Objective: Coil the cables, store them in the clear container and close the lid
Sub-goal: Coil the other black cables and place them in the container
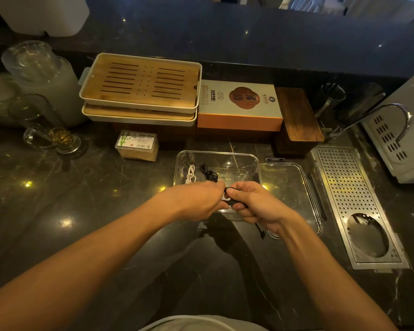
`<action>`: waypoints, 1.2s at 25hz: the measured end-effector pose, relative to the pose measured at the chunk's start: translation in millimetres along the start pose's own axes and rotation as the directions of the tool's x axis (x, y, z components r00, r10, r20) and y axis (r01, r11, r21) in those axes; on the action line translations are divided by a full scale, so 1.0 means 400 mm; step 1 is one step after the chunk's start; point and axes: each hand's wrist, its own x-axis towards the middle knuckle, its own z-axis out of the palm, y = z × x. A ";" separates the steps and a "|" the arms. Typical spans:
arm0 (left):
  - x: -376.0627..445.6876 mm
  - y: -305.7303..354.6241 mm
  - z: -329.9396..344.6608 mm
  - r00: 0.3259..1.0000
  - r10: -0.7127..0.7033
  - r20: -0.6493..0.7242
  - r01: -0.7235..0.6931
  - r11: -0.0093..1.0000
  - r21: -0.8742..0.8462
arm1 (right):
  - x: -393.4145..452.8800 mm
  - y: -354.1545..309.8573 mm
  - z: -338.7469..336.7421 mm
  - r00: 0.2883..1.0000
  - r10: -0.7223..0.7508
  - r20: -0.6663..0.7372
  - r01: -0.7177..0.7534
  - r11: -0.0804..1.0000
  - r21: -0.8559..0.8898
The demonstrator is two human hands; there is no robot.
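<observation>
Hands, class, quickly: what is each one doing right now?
Left hand: fingers curled, gripping the black cable.
Right hand: fingers curled round the same black cable, its loose end hanging below the wrist.

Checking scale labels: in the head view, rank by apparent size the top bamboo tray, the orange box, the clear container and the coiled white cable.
1. bamboo tray
2. clear container and orange box: look alike
3. white cable

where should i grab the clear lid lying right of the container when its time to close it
Probably by its long right edge, coming from the right. The lid lies flat on the counter, its left side tight against the clear container, while the right edge is free. Both hands are busy now: left hand and right hand grip the black cable.
</observation>
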 end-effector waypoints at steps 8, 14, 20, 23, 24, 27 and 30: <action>-0.006 0.008 0.036 0.992 -0.015 -0.122 0.025 0.996 0.086 | 0.018 0.016 0.008 1.000 -0.004 -0.009 0.005 0.998 0.056; -0.003 -0.017 0.058 0.994 -0.034 -0.103 0.019 0.990 -0.141 | 0.014 0.018 0.016 0.998 0.017 -0.056 -0.014 0.999 0.052; 0.002 -0.025 0.056 0.995 -0.035 -0.096 0.021 0.990 -0.143 | 0.014 -0.008 0.015 0.995 0.068 -0.070 -0.058 0.990 0.132; 0.002 -0.016 0.052 0.993 -0.041 -0.112 0.031 0.996 -0.085 | 0.020 -0.009 0.014 0.994 0.096 -0.046 -0.086 0.977 0.197; 0.001 -0.012 0.052 0.991 -0.038 -0.129 0.031 0.998 -0.060 | 0.023 -0.009 0.010 0.994 0.100 -0.037 -0.090 0.975 0.204; 0.001 -0.010 0.053 0.985 -0.004 -0.170 0.003 1.000 -0.009 | 0.021 -0.008 -0.003 0.995 0.093 -0.023 -0.087 0.980 0.178; 0.001 -0.014 0.059 0.985 0.011 -0.171 -0.026 0.996 -0.084 | -0.005 -0.015 -0.007 0.995 0.075 -0.061 -0.076 0.997 -0.012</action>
